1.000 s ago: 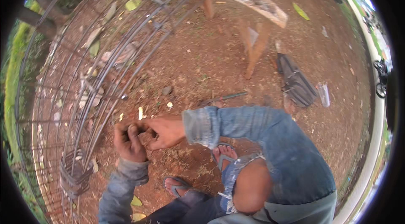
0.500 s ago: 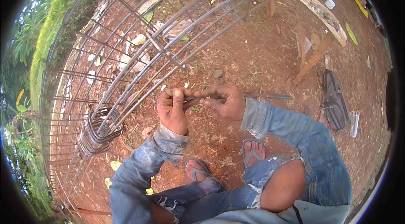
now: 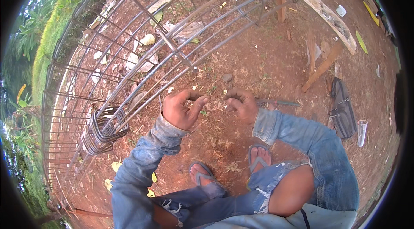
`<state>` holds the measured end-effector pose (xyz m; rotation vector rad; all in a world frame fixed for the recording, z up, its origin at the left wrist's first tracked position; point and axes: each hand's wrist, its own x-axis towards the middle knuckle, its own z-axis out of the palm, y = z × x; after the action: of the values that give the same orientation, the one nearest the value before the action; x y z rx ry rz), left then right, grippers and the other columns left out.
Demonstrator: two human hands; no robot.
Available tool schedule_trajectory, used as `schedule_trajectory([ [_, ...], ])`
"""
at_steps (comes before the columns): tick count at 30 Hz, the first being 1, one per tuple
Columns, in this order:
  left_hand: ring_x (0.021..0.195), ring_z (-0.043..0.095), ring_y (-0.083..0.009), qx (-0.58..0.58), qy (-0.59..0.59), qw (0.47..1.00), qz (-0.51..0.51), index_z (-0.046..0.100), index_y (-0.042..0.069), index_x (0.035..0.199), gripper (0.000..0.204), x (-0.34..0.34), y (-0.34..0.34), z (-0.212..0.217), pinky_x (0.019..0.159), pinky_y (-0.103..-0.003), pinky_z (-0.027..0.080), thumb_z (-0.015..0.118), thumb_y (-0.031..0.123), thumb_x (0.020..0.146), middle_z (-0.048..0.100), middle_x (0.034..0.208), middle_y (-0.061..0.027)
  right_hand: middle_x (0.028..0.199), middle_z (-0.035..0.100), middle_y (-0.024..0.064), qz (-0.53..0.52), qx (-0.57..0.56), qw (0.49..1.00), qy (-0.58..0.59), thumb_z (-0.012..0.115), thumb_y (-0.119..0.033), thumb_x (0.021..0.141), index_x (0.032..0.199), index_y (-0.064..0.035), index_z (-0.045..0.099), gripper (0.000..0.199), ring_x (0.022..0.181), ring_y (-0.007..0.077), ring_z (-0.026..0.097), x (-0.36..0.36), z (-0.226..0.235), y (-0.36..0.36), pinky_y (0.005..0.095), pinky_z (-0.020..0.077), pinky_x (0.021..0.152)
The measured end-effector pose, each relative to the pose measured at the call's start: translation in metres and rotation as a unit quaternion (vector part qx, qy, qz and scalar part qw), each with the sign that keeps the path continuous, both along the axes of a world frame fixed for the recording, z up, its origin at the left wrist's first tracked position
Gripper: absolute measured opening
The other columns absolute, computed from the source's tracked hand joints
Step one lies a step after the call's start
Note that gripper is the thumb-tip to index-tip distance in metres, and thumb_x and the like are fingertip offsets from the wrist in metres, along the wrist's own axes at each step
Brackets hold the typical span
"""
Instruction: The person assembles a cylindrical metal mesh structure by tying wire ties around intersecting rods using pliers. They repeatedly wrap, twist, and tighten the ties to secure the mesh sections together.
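Observation:
My left hand [image 3: 183, 109] is in mid-air in front of me, its fingers curled and the thumb tip brought close to the index finger. Across a small gap, my right hand [image 3: 243, 106] is bent in a similar pinch. Whatever either hand holds, perhaps something very thin, cannot be made out. Beyond and left of them lies a long steel rebar cage [image 3: 148, 75]. A bundle of bent steel stirrups [image 3: 105, 129] hangs around its nearer bars, to the left of my left hand.
A thin dark bar [image 3: 279, 102] lies on the soil beyond my right wrist. Farther right are a dark grey bag [image 3: 343, 107] and a clear plastic cup [image 3: 362, 133]. A wooden beam [image 3: 321, 8] runs across the far right, with a wooden stake [image 3: 318, 75] below it.
My two hands, which were touching at the fingertips, have moved apart. The left hand has rolled over, its thumb now pointing toward the right hand.

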<state>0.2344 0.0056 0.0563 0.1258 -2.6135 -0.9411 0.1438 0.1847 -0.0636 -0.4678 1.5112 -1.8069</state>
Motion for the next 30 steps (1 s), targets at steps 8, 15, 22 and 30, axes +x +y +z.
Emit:
schedule_trajectory([
  [8, 0.063, 0.063, -0.0262, -0.215, -0.026, 0.975, 0.048, 0.058, 0.001, 0.096, 0.040, -0.037, -0.033, -0.006, 0.057, -0.036, 0.049, 0.075, 0.026, 0.070, 0.063, 0.071, -0.0120, 0.066, 0.052, -0.0014, -0.093, 0.076, 0.992, -0.039, 0.050, -0.012, 0.086, 0.089, -0.0013, 0.060, 0.015, 0.059, 0.0049, 0.044, -0.011, -0.028, -0.012, 0.0232, 0.0367, 0.053],
  [15, 0.054, 0.062, -0.0245, -0.181, -0.058, 0.976, 0.102, 0.056, 0.004, 0.098, 0.046, -0.043, -0.035, -0.028, 0.050, -0.034, 0.049, 0.075, 0.033, 0.069, 0.062, 0.065, -0.0116, 0.061, 0.045, -0.0028, -0.080, 0.018, 0.993, -0.083, 0.046, -0.017, 0.089, 0.084, -0.0029, 0.058, 0.019, 0.055, 0.0059, 0.040, -0.021, -0.015, -0.028, 0.0240, 0.0343, 0.050],
  [22, 0.047, 0.060, -0.0228, -0.314, -0.110, 0.931, 0.151, 0.056, 0.010, 0.103, 0.039, -0.054, -0.023, -0.023, 0.045, -0.035, 0.048, 0.065, 0.039, 0.079, 0.060, 0.056, -0.0079, 0.058, 0.046, -0.0022, -0.080, 0.015, 0.994, -0.068, 0.050, -0.017, 0.089, 0.082, -0.0035, 0.057, 0.018, 0.049, 0.0064, 0.038, -0.018, -0.016, -0.037, 0.0235, 0.0319, 0.044],
  [30, 0.048, 0.059, -0.0243, -0.306, -0.077, 0.942, 0.113, 0.060, 0.008, 0.105, 0.036, -0.053, -0.019, -0.033, 0.045, -0.037, 0.045, 0.062, 0.035, 0.081, 0.059, 0.056, -0.0084, 0.059, 0.047, -0.0013, -0.068, 0.011, 0.992, -0.101, 0.052, -0.015, 0.088, 0.083, -0.0033, 0.059, 0.015, 0.049, 0.0066, 0.040, -0.027, -0.010, -0.036, 0.0236, 0.0342, 0.044],
])
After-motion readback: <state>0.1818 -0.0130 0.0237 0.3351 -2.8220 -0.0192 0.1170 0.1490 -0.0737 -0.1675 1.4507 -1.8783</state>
